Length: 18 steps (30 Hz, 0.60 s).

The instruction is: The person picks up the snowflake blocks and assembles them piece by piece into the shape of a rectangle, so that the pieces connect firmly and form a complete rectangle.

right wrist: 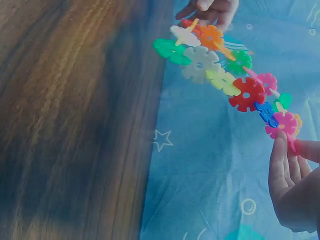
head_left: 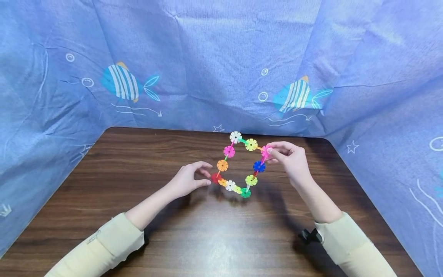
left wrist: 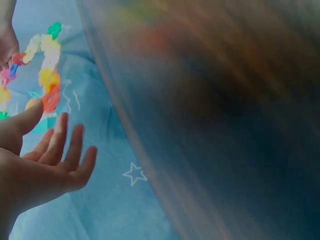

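Observation:
A closed loop of colourful notched snowflake discs point(head_left: 259, 166), slotted edge to edge, hangs in the air above the table. At its upper right corner, my right hand point(head_left: 292, 159) pinches a pink disc point(right wrist: 284, 123) between thumb and fingers. My left hand point(head_left: 188, 179) is beside the loop's lower left corner, by a red disc point(head_left: 216, 178). Its thumb and fingers are spread apart, gripping nothing; whether a fingertip touches the red disc, I cannot tell. A green disc point(head_left: 245, 192) forms the lowest corner, and a white disc point(head_left: 235, 137) the top one.
Beneath the hands lies a dark wood-grain table point(head_left: 138, 154). Blue cloth point(head_left: 214, 57) printed with striped fish hangs behind it and at both sides. Black straps show at the sleeve cuffs point(head_left: 339, 234).

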Motion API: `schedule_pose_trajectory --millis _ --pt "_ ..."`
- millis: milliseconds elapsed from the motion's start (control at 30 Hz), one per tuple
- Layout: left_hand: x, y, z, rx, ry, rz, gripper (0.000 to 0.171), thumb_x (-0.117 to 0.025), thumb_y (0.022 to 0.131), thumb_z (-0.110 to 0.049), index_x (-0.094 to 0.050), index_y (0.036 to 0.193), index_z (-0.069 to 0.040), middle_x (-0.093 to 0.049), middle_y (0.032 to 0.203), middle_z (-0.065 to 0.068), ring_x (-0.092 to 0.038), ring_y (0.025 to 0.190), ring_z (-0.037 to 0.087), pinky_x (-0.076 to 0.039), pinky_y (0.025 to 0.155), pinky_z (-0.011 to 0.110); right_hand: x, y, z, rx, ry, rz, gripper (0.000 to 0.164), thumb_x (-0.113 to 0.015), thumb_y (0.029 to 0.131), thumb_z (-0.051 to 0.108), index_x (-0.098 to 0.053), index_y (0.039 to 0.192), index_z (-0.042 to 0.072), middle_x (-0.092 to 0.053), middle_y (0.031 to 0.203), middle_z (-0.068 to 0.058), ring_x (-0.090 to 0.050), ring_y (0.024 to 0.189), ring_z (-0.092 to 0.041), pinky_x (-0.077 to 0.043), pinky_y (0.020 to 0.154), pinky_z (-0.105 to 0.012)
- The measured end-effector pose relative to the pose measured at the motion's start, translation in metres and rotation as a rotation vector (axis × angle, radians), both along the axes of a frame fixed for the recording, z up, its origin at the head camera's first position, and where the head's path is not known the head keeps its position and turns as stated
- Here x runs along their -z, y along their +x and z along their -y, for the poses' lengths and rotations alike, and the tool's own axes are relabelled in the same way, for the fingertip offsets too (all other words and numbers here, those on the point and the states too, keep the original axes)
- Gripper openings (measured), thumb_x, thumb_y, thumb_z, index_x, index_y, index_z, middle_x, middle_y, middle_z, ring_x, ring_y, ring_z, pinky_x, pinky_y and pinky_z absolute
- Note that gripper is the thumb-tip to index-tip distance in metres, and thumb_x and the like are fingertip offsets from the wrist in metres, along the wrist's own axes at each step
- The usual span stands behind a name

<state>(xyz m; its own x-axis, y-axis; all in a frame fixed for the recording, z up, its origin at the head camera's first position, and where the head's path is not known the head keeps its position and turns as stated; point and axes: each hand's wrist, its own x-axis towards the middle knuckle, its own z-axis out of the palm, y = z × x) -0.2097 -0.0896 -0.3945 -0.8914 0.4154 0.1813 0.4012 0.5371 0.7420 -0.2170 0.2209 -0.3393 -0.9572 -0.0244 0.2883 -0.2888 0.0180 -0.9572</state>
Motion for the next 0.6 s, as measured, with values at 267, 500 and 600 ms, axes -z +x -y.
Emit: schedule_pose_trajectory --millis 267,500,600 --pt "-0.004 0.004 -0.004 -0.061 0.182 -0.09 0.025 -0.075 0.08 -0.01 -0.063 0.101 -0.012 -0.07 0.08 -0.003 -0.064 0.083 0.014 -0.049 0.081 0.046 0.002 0.005 -0.005 -0.059 -0.145 0.013 0.015 -0.066 0.086 0.0 -0.068 0.1 -0.003 -0.072 0.085 -0.005 -0.069 0.07 -0.016 -0.057 0.069 -0.034" --pt "-0.014 -0.003 0.006 -0.085 0.287 -0.162 0.02 -0.072 0.083 -0.008 -0.066 0.102 -0.008 -0.071 0.084 0.004 -0.064 0.078 0.014 -0.051 0.073 0.031 0.009 0.008 -0.012 -0.188 -0.148 0.024 0.024 -0.061 0.087 -0.006 -0.065 0.108 0.005 -0.072 0.088 -0.005 -0.071 0.074 -0.019 -0.056 0.074 -0.037" --pt "-0.019 -0.009 0.011 -0.097 0.309 -0.179 0.021 -0.071 0.084 -0.01 -0.069 0.105 -0.009 -0.071 0.085 0.006 -0.065 0.078 0.015 -0.051 0.071 0.028 0.013 0.009 -0.013 -0.207 -0.115 0.05 0.027 -0.061 0.087 -0.006 -0.063 0.113 0.003 -0.071 0.091 -0.005 -0.071 0.078 -0.019 -0.054 0.079 -0.04"
